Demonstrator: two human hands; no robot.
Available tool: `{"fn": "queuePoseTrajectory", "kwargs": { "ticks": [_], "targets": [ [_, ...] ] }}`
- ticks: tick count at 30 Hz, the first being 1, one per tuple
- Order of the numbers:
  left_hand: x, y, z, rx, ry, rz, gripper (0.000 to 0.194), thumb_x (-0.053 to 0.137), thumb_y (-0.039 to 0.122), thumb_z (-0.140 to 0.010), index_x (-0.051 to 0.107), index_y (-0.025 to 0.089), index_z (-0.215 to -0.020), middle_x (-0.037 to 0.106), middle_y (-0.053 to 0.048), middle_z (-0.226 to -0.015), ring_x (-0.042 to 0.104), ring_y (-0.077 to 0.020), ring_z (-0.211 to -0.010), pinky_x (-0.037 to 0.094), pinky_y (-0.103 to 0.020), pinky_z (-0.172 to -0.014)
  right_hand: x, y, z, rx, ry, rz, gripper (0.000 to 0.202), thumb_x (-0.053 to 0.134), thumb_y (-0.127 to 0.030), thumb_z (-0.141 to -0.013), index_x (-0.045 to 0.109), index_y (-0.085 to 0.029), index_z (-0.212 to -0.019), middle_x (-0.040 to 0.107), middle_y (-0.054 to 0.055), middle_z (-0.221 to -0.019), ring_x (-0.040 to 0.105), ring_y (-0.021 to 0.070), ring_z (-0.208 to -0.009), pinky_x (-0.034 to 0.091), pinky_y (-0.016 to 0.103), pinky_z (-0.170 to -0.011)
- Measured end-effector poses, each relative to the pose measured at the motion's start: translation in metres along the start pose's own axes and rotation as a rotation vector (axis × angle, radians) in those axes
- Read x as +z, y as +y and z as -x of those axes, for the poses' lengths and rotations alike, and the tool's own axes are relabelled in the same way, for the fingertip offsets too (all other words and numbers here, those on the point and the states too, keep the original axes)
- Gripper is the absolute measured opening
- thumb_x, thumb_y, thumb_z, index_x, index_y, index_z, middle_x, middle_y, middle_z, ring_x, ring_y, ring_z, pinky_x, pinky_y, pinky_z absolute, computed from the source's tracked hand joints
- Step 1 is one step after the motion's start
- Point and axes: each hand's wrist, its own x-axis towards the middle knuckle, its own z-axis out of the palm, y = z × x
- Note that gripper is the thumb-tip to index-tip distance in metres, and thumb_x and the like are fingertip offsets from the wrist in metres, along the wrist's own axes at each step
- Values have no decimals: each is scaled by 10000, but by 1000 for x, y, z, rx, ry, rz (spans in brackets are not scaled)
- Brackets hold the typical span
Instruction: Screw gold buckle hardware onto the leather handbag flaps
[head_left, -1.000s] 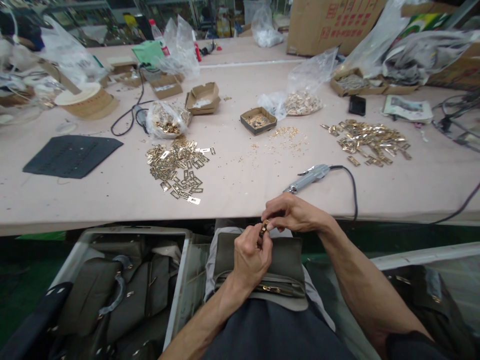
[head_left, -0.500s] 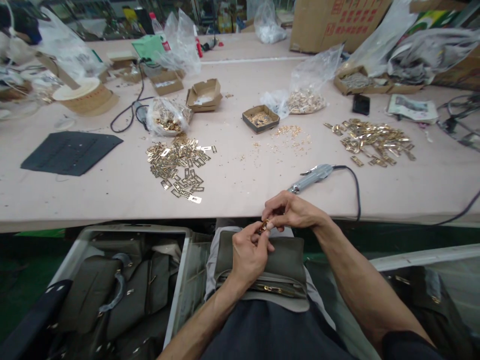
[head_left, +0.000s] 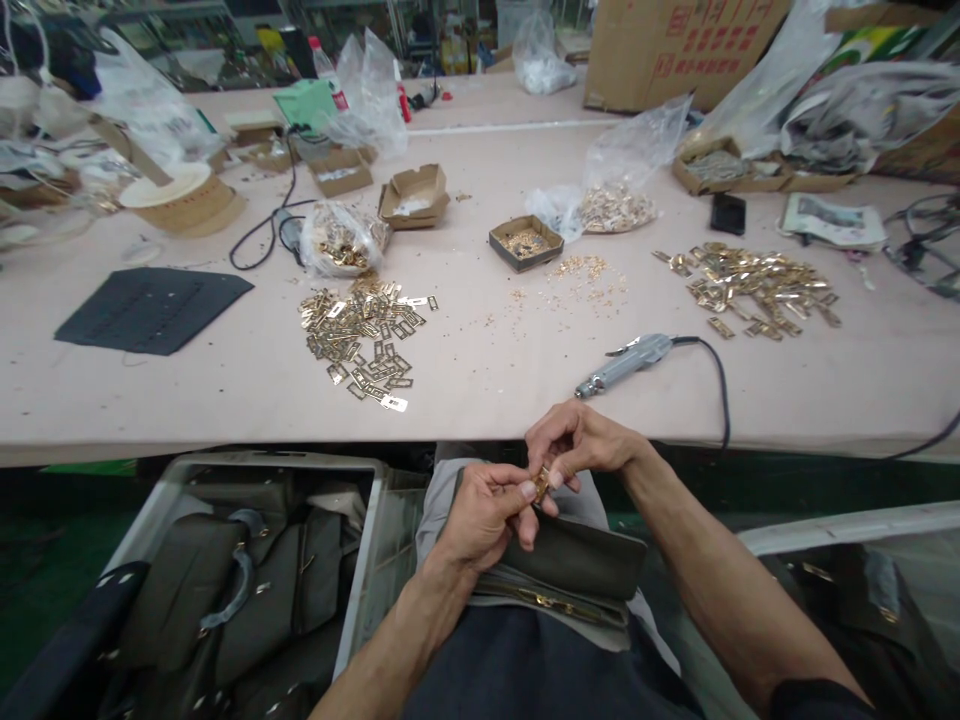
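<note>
Nearly closed hands (head_left: pixel 480 512) pinching-tight on gold fitting (head_left: pixel 541 485)

the shirt (head_left: pixel 510 670) worn is dark and short-sleeved.

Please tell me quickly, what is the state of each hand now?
Left hand: closed, pinching a small gold-coloured metal piece above the olive bag.
Right hand: closed, fingertips on the same piece.

pale worktable (head_left: pixel 202 400): full width | floor (head_left: pixel 37 620): green, shadowed | behind: cluttered shelving (head_left: pixel 360 25), blurred
</note>
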Motion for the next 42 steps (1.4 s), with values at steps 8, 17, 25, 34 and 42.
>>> {"fn": "queuePoseTrajectory", "kwargs": {
  "ticks": [8, 17, 25, 34, 42],
  "targets": [
    [-1, -12, -7, 116, 266, -12, 361, 834, 396, -741, 754, 59, -844, 738, -117, -733, 619, -120, -446, 514, -201, -434, 13, 13, -3, -2, 281, 125, 290, 826, -344, -817, 761, -107, -972, 689, 55, -745, 603, 126, -527, 501, 211, -489],
    [19, -24, -22, 289, 402, -545, 342, 604, 427, -934, 726, 128, -1048, 671, -24, -560, 639, -163, -467, 510, -232, -512, 41, 24, -3, -53, 890, 469, 139, 703, -250, -848, 785, -147, -892, 697, 55, -770, 648, 175, -657, 497, 254, -573],
    [31, -32, -32, 548, 547, -1246, 277, 397, 206, -986, 660, 124, -961, 723, -174, -834, 703, -287, -761, 484, -338, -678, 46, 19, -3, -116, 986, 658, 104, 663, -151, -821, 764, -153, -799, 670, 28, -724, 597, 155, -643, 428, 268, -603],
    [30, -34, -33, 302, 388, -719, 268, 523, 348, -956, 667, 137, -1039, 669, -59, -603, 632, -196, -479, 503, -270, -492, 42, 24, 5, -73, 1006, 681, 113, 666, -171, -823, 777, -159, -807, 651, 15, -680, 563, 140, -604, 395, 265, -571],
    [16, -22, -32, 136, 327, -55, 418, 850, 405, -691, 764, 50, -895, 721, -100, -711, 646, -143, -467, 522, -206, -433, 43, 34, 7, -117, 904, 500, 112, 660, -206, -875, 763, -163, -890, 654, 24, -754, 601, 146, -618, 437, 260, -582]
  ]
}}
